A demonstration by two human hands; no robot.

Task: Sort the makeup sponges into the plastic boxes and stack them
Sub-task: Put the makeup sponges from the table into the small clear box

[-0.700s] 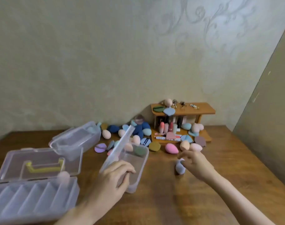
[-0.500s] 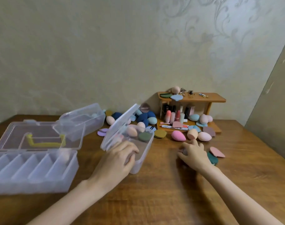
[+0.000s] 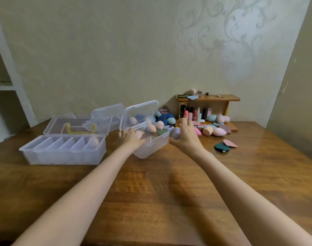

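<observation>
A small clear plastic box (image 3: 152, 148) stands mid-table with its lid up, and my left hand (image 3: 131, 138) grips its near left rim. Several peach sponges and a green one (image 3: 162, 132) lie in or just behind it. My right hand (image 3: 186, 137) hovers beside the box's right corner, holding a pale lilac sponge (image 3: 175, 133). To the left, a large clear box with compartments (image 3: 62, 151) holds one pink sponge (image 3: 94, 142). Loose sponges (image 3: 219, 132) in pink, blue and navy lie by the wall.
A small wooden shelf (image 3: 208, 98) with lipsticks and trinkets stands against the wall at the back right. A dark green puff (image 3: 221, 147) and a pink puff (image 3: 230, 143) lie on the table to the right. Another clear box (image 3: 107, 114) sits behind the large one.
My right hand has lifted the pale sponge off the table and brought it left to the small box. My left hand stays on the box. The view has tilted up.
</observation>
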